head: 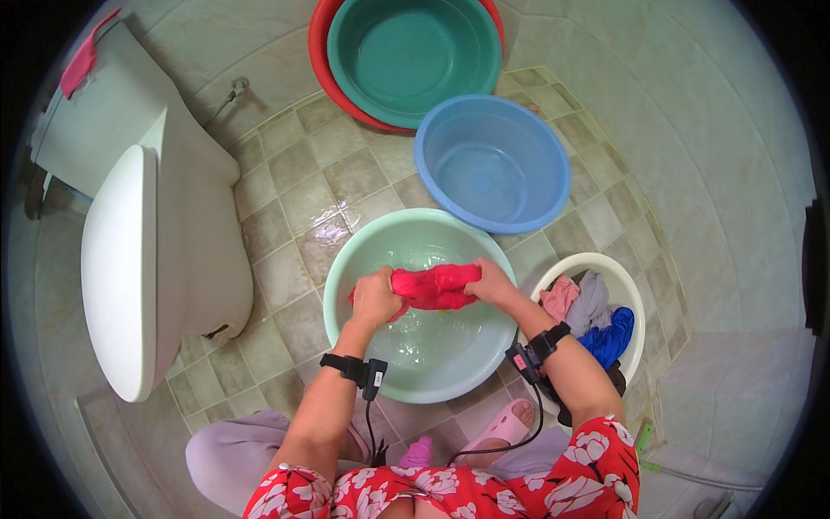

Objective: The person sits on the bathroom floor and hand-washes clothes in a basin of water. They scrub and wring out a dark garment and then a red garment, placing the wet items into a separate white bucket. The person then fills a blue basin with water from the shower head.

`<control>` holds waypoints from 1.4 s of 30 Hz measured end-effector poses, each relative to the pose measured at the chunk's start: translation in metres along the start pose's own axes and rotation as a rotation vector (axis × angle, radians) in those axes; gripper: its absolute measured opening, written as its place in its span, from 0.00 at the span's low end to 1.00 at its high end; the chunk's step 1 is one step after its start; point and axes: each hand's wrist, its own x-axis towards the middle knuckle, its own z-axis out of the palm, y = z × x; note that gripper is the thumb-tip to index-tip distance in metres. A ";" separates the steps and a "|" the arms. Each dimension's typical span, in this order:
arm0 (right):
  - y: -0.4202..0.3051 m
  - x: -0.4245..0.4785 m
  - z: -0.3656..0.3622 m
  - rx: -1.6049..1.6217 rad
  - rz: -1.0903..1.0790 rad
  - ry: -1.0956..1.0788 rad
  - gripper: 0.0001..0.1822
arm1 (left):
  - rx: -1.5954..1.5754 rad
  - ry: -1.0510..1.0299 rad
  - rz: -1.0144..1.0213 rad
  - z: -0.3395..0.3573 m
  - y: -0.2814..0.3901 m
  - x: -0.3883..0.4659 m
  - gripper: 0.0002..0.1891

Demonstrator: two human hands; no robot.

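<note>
A wet-looking, bunched red cloth (pixel 431 287) is stretched between my two hands above a pale green basin (pixel 421 389). My left hand (pixel 377 297) grips its left end, with a little of the cloth showing past the fist. At the other end, my right hand (pixel 491 282) is closed around the cloth's edge. Clear water (pixel 415 350) with bright reflections lies in the basin below. Whether the cloth's underside touches the water, I cannot tell.
A blue basin (pixel 493 168) stands against the pale green one's far side. Behind it, a green basin (pixel 415 52) sits inside a red basin (pixel 319 65). At right, a cream tub (pixel 634 292) holds crumpled clothes (pixel 590 305). A white toilet (pixel 201 246) occupies the left; the tiled floor (pixel 324 240) looks wet.
</note>
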 end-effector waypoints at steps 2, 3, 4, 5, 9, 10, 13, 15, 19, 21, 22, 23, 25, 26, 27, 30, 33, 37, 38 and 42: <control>0.012 0.003 0.011 -0.154 0.079 0.017 0.24 | 0.095 -0.069 -0.019 0.007 -0.005 0.002 0.15; 0.012 0.002 0.016 -0.250 0.109 0.039 0.25 | 0.140 -0.108 -0.027 0.012 -0.008 0.001 0.16; 0.011 0.001 0.021 -0.346 0.140 0.062 0.26 | 0.152 -0.142 -0.021 0.017 -0.010 0.000 0.18; 0.012 -0.001 0.027 -0.506 0.099 0.091 0.28 | 0.163 -0.176 -0.015 0.022 -0.012 -0.003 0.19; -0.010 -0.013 0.051 -0.916 -0.183 0.057 0.38 | 0.199 -0.189 0.039 0.038 -0.020 -0.012 0.28; -0.016 -0.013 0.059 -0.959 -0.286 0.010 0.41 | 0.204 -0.195 0.045 0.042 -0.025 -0.011 0.29; -0.017 -0.020 0.091 -0.796 -0.481 -0.071 0.49 | 0.262 -0.188 0.075 0.048 -0.033 -0.008 0.33; -0.003 -0.014 0.110 -0.688 -0.421 -0.022 0.50 | 0.354 -0.156 0.111 0.050 -0.032 -0.009 0.37; 0.016 -0.003 0.115 -0.888 -0.426 0.009 0.48 | 0.378 -0.089 0.013 0.051 -0.043 -0.016 0.42; 0.021 0.009 0.109 -1.017 -0.413 0.076 0.47 | 0.357 -0.036 0.028 0.052 -0.044 -0.015 0.43; 0.022 0.016 0.107 -1.082 -0.405 0.109 0.47 | 0.305 -0.019 0.009 0.051 -0.043 -0.014 0.42; 0.022 0.024 0.107 -1.085 -0.383 0.178 0.47 | 0.253 -0.002 -0.010 0.050 -0.041 -0.011 0.41; 0.017 0.037 0.106 -1.088 -0.340 0.316 0.46 | 0.171 0.005 -0.033 0.046 -0.035 -0.005 0.39; 0.014 0.040 0.109 -1.006 -0.325 0.341 0.43 | 0.140 -0.006 -0.036 0.045 -0.032 -0.002 0.38; 0.004 0.036 0.111 -0.901 -0.315 0.272 0.41 | 0.113 -0.014 -0.044 0.044 -0.034 0.000 0.37; -0.018 0.017 0.119 -0.679 -0.234 0.066 0.39 | 0.159 -0.119 -0.083 0.050 -0.046 0.001 0.34; 0.014 0.025 0.126 -0.898 -0.354 0.158 0.40 | 0.086 -0.150 -0.095 0.047 -0.040 0.006 0.29; 0.013 0.045 0.110 -1.065 -0.460 0.232 0.34 | -0.031 -0.074 -0.141 0.045 -0.042 0.010 0.23; 0.004 0.049 0.107 -1.100 -0.370 0.187 0.31 | -0.093 -0.066 -0.188 0.044 -0.041 0.010 0.21; 0.006 0.058 0.106 -1.051 -0.173 0.149 0.18 | -0.182 -0.001 -0.236 0.047 -0.036 0.010 0.18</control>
